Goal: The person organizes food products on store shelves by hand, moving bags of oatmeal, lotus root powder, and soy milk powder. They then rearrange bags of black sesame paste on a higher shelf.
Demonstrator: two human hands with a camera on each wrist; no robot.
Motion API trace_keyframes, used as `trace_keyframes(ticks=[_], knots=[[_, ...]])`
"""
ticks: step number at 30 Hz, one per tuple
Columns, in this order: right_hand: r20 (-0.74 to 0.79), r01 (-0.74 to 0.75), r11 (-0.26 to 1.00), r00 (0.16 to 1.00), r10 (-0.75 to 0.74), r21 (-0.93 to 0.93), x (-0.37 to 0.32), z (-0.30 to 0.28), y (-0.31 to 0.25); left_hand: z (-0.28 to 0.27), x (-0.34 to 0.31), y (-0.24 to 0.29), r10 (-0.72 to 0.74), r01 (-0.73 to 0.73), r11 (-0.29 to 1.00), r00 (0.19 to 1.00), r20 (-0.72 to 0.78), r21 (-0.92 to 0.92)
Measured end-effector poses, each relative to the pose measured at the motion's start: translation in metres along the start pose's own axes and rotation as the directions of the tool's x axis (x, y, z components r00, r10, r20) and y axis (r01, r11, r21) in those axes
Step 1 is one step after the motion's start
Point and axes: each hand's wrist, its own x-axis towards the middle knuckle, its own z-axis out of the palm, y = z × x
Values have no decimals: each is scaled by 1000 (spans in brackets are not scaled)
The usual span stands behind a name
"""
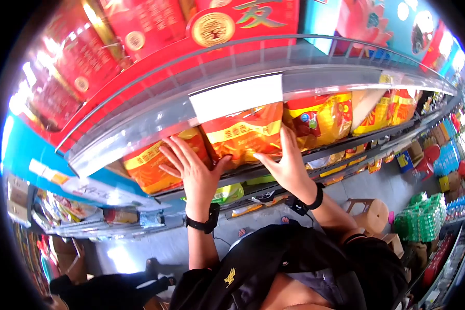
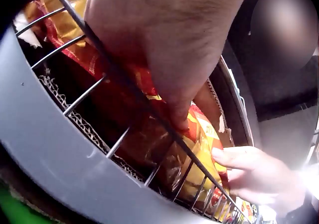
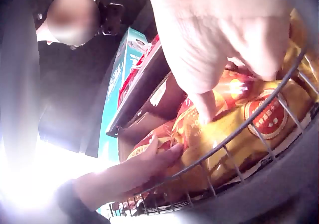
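Head: orange-and-yellow glossy plastic bag (image 1: 245,132) on dark metal shelf (image 1: 325,148), between similar bags (image 1: 157,163). Left hand (image 1: 195,173) spread, thumb at bag's lower left; right hand (image 1: 292,168) at its right side, fingers straight. Left wrist: left thumb touches packaging beside thin wire rail (image 2: 153,112). Right wrist: right thumb on film, some fingertips hidden. Probably best: light, even pressure both sides, clear of wire.

There are three bags (image 1: 243,133) nearest one white card (image 1: 237,97), two black wristbands (image 1: 207,221) and one gold emblem (image 1: 230,277).
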Motion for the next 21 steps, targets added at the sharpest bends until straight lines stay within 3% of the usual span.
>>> trace_keyframes(ticks=[10,14,16,18,21], knots=[[-6,10,1000,1000,-10,16,-6,2,9,1,-14,9,30,-25,999,990,-135,42],[-28,111,989,993,-114,-94,-20,-4,8,4,-28,9,26,-8,996,979,-202,93],[6,111,990,994,-111,-85,-19,-6,3,4,-23,7,-11,13,1000,984,-180,13],[46,151,979,988,-146,-139,-15,-5,6,7,-17,5,-34,42,998,991,-132,55],[113,159,974,983,-141,-162,-6,2,8,18,-15,2,0,32,983,985,-173,180]])
